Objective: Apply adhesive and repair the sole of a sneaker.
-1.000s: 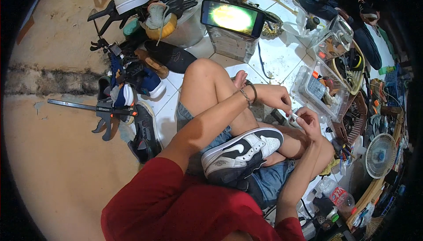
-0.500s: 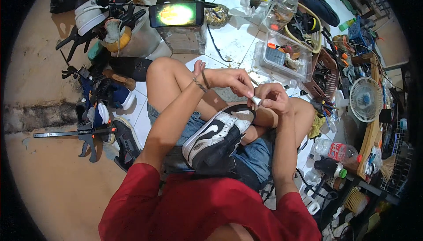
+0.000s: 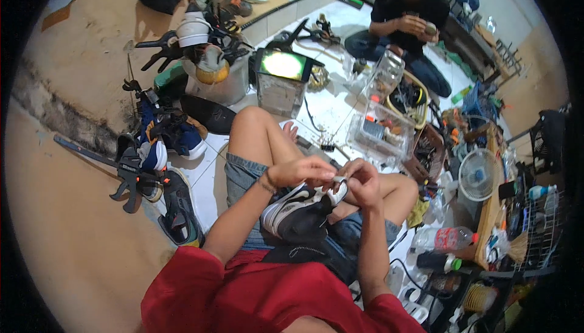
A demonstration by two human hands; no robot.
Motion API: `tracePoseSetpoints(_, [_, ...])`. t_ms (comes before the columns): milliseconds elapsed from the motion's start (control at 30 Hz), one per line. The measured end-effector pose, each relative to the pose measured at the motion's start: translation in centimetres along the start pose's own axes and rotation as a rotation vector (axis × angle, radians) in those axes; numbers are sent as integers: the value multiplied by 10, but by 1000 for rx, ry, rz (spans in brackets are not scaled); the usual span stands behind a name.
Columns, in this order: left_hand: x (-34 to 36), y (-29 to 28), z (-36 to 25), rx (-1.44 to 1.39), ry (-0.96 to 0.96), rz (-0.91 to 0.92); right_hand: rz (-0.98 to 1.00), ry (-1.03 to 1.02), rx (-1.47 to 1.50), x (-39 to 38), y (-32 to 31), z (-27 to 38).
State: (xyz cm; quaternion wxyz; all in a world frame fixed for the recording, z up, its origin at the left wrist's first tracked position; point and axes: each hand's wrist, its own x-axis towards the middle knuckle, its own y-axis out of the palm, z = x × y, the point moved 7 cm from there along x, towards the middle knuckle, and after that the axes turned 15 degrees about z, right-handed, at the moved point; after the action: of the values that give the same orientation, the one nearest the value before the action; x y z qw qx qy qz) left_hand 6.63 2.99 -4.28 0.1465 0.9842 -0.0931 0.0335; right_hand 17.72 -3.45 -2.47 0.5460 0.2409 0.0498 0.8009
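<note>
A black and white sneaker (image 3: 298,217) lies across my lap, its toe pointing away and to the right. Just above the toe, my left hand (image 3: 304,172) pinches one side of a small, pale, tube-like piece (image 3: 338,179). The fingers of my right hand (image 3: 363,182) are closed around the other side of it. Both hands partly hide this piece, so its exact kind is unclear. The hands also cover part of the sneaker's front.
A phone with a bright screen (image 3: 283,64) rests on a box (image 3: 280,94) ahead. Shoes and clamps (image 3: 128,178) lie left. A clear plastic box (image 3: 380,129), a fan (image 3: 476,175) and bottles (image 3: 444,240) are at right. Another person (image 3: 407,26) sits at the far right.
The view has tilted up and turned, bringing the other person's upper body into sight. My hands have drawn closer together over the sneaker's toe, still gripping the small piece.
</note>
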Motion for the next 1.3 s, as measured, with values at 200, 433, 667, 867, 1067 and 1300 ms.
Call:
tracePoseSetpoints(200, [-37,45,-8,104,39,-95,31,-17,-601,4,42,25])
tracePoseSetpoints(433, [-91,25,-4,40,25,-451,27,-34,-992,-19,33,120])
tracePoseSetpoints(667, [-216,-23,-32,239,151,-1085,-663,-123,-621,-192,-85,146])
tracePoseSetpoints(867, [-258,-54,26,148,-102,-1427,-1127,163,-305,-363,-101,10])
tracePoseSetpoints(1067, [-288,-68,121,455,-368,-1307,-775,386,-29,-333,-26,-41])
tracePoseSetpoints(1300, [-267,-111,131,969,-886,-848,-710,913,-168,-291,-42,-24])
